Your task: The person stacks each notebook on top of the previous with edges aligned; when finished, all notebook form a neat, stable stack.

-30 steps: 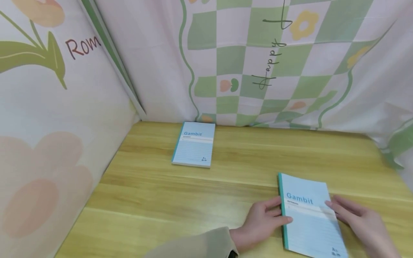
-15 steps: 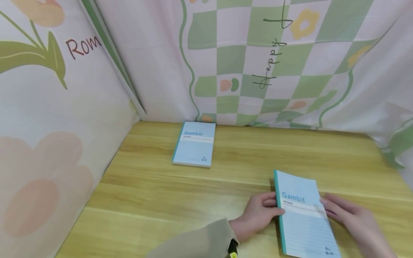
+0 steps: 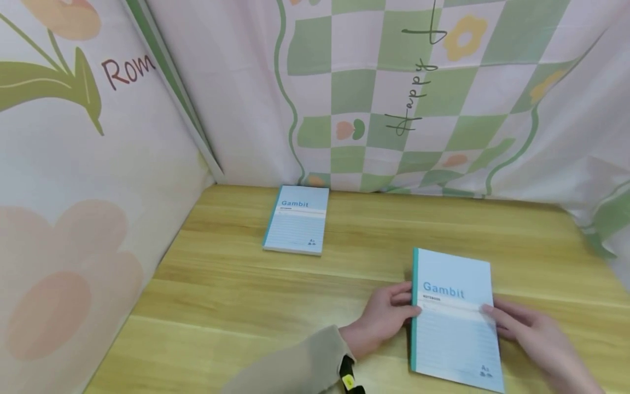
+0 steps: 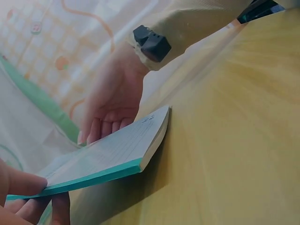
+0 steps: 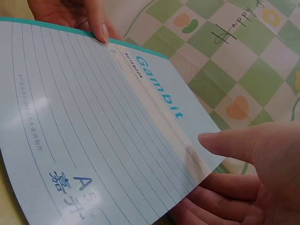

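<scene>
A light blue Gambit notebook [image 3: 455, 339] with a teal spine is held between both hands at the lower right of the head view. My left hand [image 3: 384, 314] pinches the spine, thumb on the cover and fingers beneath. On the opposite edge, my right hand [image 3: 534, 334] grips with its thumb on top; the right wrist view shows its other fingers [image 5: 220, 197] under the notebook. Seen from the left wrist, the notebook [image 4: 108, 152] is tilted and raised, its shadow falling on the table. A second Gambit notebook [image 3: 297, 224] lies flat farther back, left of the hands.
The wooden table [image 3: 221, 306] meets a green-and-white checked curtain [image 3: 394, 98] at its back edge. A white flowered curtain [image 3: 98, 164] borders the left side. A dark band with a yellow patch [image 3: 348, 381] shows at the left sleeve [image 3: 300, 364].
Both hands have carried the held notebook left and slightly away from the person, and its tilt has varied. The notebook at the back has stayed in place.
</scene>
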Available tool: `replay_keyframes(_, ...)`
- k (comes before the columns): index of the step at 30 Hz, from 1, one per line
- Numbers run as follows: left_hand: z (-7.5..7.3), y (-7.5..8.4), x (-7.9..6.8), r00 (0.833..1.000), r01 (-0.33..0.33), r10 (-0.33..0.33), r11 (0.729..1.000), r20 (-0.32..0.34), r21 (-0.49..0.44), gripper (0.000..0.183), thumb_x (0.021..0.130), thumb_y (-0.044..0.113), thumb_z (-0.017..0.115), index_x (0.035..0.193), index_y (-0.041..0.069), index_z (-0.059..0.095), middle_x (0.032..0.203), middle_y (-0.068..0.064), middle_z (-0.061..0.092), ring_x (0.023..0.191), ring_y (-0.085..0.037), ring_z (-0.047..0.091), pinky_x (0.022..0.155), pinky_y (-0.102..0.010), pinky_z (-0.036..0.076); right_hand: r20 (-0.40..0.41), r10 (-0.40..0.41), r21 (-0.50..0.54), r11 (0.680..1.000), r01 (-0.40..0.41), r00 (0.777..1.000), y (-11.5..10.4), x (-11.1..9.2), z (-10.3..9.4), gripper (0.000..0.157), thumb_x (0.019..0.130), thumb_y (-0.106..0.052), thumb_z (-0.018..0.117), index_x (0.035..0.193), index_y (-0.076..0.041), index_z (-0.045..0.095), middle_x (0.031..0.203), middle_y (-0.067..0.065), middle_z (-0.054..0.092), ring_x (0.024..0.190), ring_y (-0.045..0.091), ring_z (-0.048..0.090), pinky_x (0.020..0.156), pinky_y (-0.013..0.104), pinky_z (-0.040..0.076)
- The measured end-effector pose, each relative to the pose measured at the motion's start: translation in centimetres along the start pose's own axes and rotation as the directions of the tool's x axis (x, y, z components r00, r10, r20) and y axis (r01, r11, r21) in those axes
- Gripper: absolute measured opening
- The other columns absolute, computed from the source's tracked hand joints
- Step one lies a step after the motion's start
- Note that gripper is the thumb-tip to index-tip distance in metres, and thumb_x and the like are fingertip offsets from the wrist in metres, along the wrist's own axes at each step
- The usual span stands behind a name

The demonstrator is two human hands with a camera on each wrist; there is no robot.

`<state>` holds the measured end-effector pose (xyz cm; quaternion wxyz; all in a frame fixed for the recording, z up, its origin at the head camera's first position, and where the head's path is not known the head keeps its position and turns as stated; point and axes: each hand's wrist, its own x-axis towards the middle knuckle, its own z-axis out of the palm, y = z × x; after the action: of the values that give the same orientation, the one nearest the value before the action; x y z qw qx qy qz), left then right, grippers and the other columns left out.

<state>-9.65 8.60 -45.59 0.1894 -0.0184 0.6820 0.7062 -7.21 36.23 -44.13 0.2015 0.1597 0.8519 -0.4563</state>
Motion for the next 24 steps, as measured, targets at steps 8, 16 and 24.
replay_keyframes(8,-2.6,0.1,0.3,0.999,-0.041,0.041,0.999,0.008,-0.011,0.046,0.088,-0.004,0.074,0.129,0.015,0.070,0.105,0.004,0.075,0.097,-0.009,0.067,0.085,-0.026,0.057,0.039,-0.105,0.014,0.994,0.105,0.994,-0.7,-0.4,1.5,0.083,0.099,-0.048,0.065,0.152,0.007,0.033,0.144,0.024,0.051,0.102,0.011,0.070,0.078,0.013,0.050)
replay_keyframes(16,-5.6,-0.9,1.0,0.998,-0.056,0.058,0.996,0.022,-0.076,0.048,0.087,-0.005,0.076,0.133,0.004,0.066,0.106,-0.002,0.071,0.096,-0.016,0.068,0.083,-0.030,0.059,-0.009,-0.185,0.098,0.978,0.185,0.983,-1.7,0.0,3.8,0.078,0.096,-0.037,0.072,0.149,0.010,0.040,0.142,0.024,0.053,0.100,0.007,0.069,0.082,0.024,0.057)
replay_keyframes(24,-8.9,-1.6,1.2,0.997,-0.072,0.072,0.996,0.002,-0.052,0.048,0.084,-0.002,0.081,0.129,0.004,0.067,0.097,-0.004,0.070,0.089,-0.016,0.068,0.076,-0.031,0.061,-0.007,-0.209,0.203,0.957,0.206,0.978,-3.2,0.6,6.1,0.077,0.095,-0.031,0.075,0.148,0.011,0.040,0.143,0.025,0.051,0.101,0.004,0.068,0.085,0.028,0.058)
